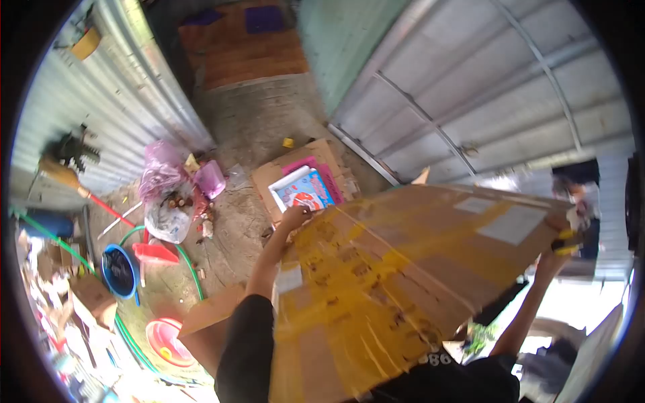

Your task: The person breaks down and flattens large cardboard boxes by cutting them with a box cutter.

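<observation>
A large flattened cardboard box (pixel 437 262), crossed by wide strips of yellow tape and bearing white labels, is held up at a slant in front of my body. My left hand (pixel 295 216) is closed on its far left edge. At its right end, my right hand (pixel 552 258) is closed around a small yellow-and-black object (pixel 568 243), perhaps a cutter, close against the cardboard edge. Beyond my left hand, a blue and red printed booklet (pixel 306 191) and a pink sheet (pixel 329 176) lie on another flat cardboard piece (pixel 269 176) on the floor.
Plastic bags (pixel 166 218), a red dustpan (pixel 156 254), a blue bucket (pixel 121 270), a green hose (pixel 191 265) and a red basin (pixel 168 341) are on the left. Corrugated metal walls (pixel 463 87) flank a doorway with a wood-patterned floor (pixel 248 50).
</observation>
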A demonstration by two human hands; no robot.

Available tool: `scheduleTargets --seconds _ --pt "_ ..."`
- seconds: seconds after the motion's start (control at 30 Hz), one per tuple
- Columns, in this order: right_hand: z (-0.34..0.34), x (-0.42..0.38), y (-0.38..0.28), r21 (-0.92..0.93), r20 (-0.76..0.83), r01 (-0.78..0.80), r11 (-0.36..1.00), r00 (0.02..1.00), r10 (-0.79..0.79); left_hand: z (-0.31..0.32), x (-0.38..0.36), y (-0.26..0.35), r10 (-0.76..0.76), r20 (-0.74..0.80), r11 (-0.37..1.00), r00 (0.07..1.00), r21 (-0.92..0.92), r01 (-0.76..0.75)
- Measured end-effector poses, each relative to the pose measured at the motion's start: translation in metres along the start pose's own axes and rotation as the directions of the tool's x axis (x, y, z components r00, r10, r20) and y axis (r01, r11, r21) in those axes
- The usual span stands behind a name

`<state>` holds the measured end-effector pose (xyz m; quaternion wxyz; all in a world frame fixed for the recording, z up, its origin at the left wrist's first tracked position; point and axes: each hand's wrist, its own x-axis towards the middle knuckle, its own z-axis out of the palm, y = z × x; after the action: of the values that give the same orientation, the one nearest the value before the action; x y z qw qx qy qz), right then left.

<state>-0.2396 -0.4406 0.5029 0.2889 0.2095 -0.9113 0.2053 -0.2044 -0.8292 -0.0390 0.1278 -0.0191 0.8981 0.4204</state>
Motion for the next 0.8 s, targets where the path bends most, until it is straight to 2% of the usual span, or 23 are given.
scheduleTargets --seconds 0.03,0.1,0.17,0.2,0.23,0.3,0.37,0.4,0.57,0.63,0.67,0.73,0.77,0.8 --pt "0.017 0.001 0.008 0.008 0.019 0.000 1.000 1.000 0.000 0.003 0.001 -0.011 -0.082 -0.040 0.994 0.996 -0.078 0.078" --pt "0.045 0.000 0.024 -0.002 0.046 -0.030 1.000 0.999 0.030 0.005 0.001 -0.022 -0.221 0.000 0.974 0.975 -0.049 0.220" --pt "0.065 -0.007 0.039 -0.033 0.051 -0.061 0.998 0.997 0.063 0.011 0.003 -0.034 -0.328 0.177 0.929 0.928 -0.118 0.351" --pt "0.075 -0.009 0.045 -0.038 0.056 -0.070 0.997 0.996 0.072 0.020 0.002 -0.038 -0.328 0.071 0.938 0.942 -0.091 0.334" --pt "0.083 -0.012 0.052 -0.051 0.059 -0.076 0.996 0.995 0.079 0.026 0.009 -0.049 -0.352 0.085 0.929 0.932 -0.090 0.359" --pt "0.097 -0.023 0.062 -0.088 0.069 -0.102 0.991 0.992 0.108 0.043 0.016 -0.070 -0.333 0.016 0.939 0.943 -0.087 0.333" --pt "0.109 -0.029 0.073 -0.113 0.081 -0.124 0.986 0.988 0.134 0.027 0.023 -0.067 -0.350 0.049 0.932 0.935 -0.080 0.353" --pt "0.110 -0.033 0.074 -0.124 0.080 -0.133 0.983 0.986 0.144 0.024 0.023 -0.071 -0.298 0.029 0.951 0.954 -0.082 0.300" --pt "0.131 -0.047 0.088 -0.164 0.082 -0.172 0.971 0.979 0.187 0.026 0.045 -0.086 -0.261 -0.003 0.965 0.965 0.004 0.261" --pt "0.137 -0.053 0.090 -0.177 0.086 -0.189 0.966 0.975 0.206 0.036 0.051 -0.098 -0.184 -0.078 0.981 0.980 -0.076 0.178" --pt "0.143 -0.056 0.091 -0.184 0.090 -0.196 0.963 0.972 0.215 0.039 0.055 -0.108 -0.180 -0.067 0.982 0.981 -0.070 0.175" --pt "0.154 -0.063 0.092 -0.192 0.096 -0.213 0.958 0.967 0.235 0.037 0.064 -0.124 -0.146 -0.072 0.986 0.987 0.067 0.151" --pt "0.161 -0.067 0.093 -0.195 0.105 -0.222 0.955 0.964 0.246 0.037 0.068 -0.131 -0.140 -0.064 0.987 0.988 0.074 0.144" --pt "0.169 -0.071 0.093 -0.197 0.113 -0.229 0.953 0.960 0.255 0.031 0.073 -0.134 -0.235 -0.059 0.971 0.970 0.027 0.237"
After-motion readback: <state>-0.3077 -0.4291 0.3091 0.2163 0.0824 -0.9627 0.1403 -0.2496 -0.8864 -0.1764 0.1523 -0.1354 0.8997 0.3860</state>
